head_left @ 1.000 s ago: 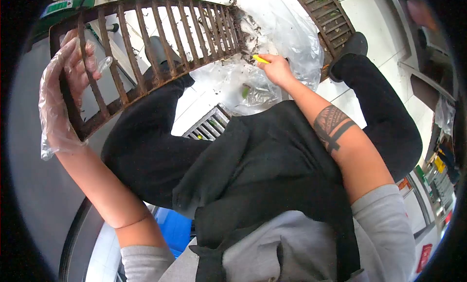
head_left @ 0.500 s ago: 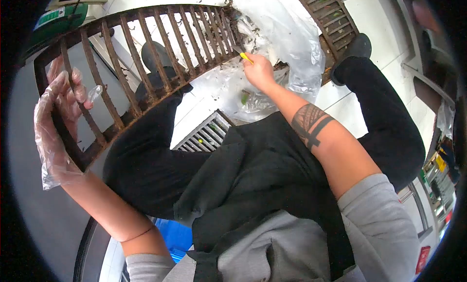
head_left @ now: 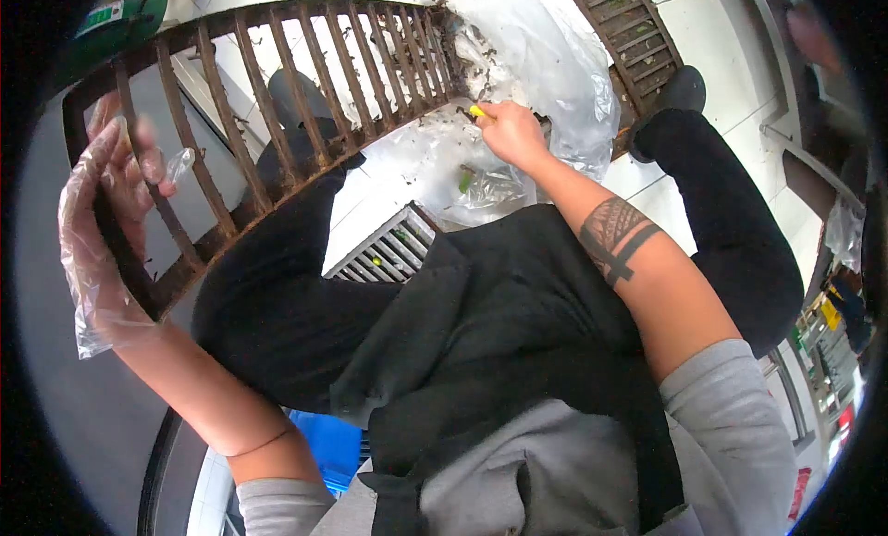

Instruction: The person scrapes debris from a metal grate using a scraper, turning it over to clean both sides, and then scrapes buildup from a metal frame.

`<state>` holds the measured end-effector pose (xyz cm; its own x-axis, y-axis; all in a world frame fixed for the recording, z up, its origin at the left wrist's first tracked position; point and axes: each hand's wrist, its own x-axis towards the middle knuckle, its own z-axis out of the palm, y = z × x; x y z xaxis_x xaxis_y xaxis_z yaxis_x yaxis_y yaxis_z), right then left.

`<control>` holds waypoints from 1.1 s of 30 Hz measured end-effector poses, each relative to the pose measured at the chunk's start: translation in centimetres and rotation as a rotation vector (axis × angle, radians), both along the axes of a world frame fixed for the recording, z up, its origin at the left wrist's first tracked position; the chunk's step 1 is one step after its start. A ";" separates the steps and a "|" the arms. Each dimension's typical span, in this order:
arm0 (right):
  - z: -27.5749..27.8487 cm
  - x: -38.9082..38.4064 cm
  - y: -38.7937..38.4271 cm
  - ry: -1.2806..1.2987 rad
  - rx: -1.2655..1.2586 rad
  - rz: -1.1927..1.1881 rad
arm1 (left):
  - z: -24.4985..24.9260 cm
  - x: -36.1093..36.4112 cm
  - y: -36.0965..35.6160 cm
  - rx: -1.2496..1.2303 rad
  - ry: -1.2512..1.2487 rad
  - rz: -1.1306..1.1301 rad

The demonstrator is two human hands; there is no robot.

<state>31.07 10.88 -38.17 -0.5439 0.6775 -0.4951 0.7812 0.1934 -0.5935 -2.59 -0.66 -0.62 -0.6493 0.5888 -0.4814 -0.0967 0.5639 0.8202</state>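
Observation:
A long, rusty, dirt-caked metal drain grate (head_left: 248, 223) slants across my left leg, its far end over a clear plastic bag. My left hand (head_left: 116, 203), in a clear plastic glove, is closed around the grate's near end, with fingers through the slots. My bare right hand (head_left: 513, 134) grips a yellow-handled knife (head_left: 477, 111) beside the grate's far end. Only a bit of the yellow handle shows now; its blade cannot be made out. Dark dirt lies on the plastic bag (head_left: 564, 73) around that end.
Another rusty grate (head_left: 638, 36) lies on the white tiles (head_left: 740, 64) near my right shoe. A smaller grate (head_left: 393, 249) with green bits lies between my legs. At the upper left stands a green container (head_left: 116, 27), and a blue object (head_left: 324, 448) sits below my left thigh.
My right hand has moved a little right and down with the knife, away from the grate's far end. My left hand keeps its hold; the grate has shifted slightly.

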 end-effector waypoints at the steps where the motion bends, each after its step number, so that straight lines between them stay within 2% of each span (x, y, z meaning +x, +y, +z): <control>1: 0.1 -0.3 0.1 -0.002 -0.001 0.010 | -0.2 0.3 -0.2 -0.001 -0.002 0.010; 4: -0.6 -1.0 0.1 -0.050 -0.043 0.039 | -0.3 1.1 -0.2 0.024 0.144 0.128; 6: -1.1 -0.2 -0.2 0.117 -0.095 -0.085 | -0.1 1.1 0.0 0.058 0.076 0.034; 10: -2.4 0.1 -1.6 0.150 -0.075 -0.122 | 0.0 0.4 0.0 -0.009 0.070 -0.020; 16: -4.3 0.4 -3.1 0.210 -0.087 -0.205 | 0.2 0.8 0.2 -0.013 0.018 0.012; 18: -5.0 -1.0 -4.3 0.262 -0.167 -0.435 | 0.2 1.1 0.1 0.000 0.049 0.022; 22: -4.6 -2.2 -3.3 0.211 -0.085 -0.407 | 0.2 0.4 -0.4 0.008 0.041 0.003; 24: -4.4 -2.5 -2.2 0.187 -0.119 -0.377 | 0.2 0.4 -0.1 -0.013 0.016 -0.096; 28: -5.1 -3.7 -1.3 0.216 -0.122 -0.408 | 0.3 1.2 0.1 -0.045 0.069 0.004; 31: -5.3 -2.4 -0.6 0.225 -0.041 -0.310 | -0.2 0.5 -0.3 -0.011 0.045 -0.049; 33: -4.4 -0.4 -0.9 0.135 -0.032 -0.106 | -0.4 0.2 -0.6 -0.002 0.008 -0.015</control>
<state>30.68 9.95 -42.57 -0.5332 0.7197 -0.4446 0.7092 0.0937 -0.6988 -2.38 -1.31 -1.00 -0.6446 0.5971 -0.4775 -0.0818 0.5671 0.8196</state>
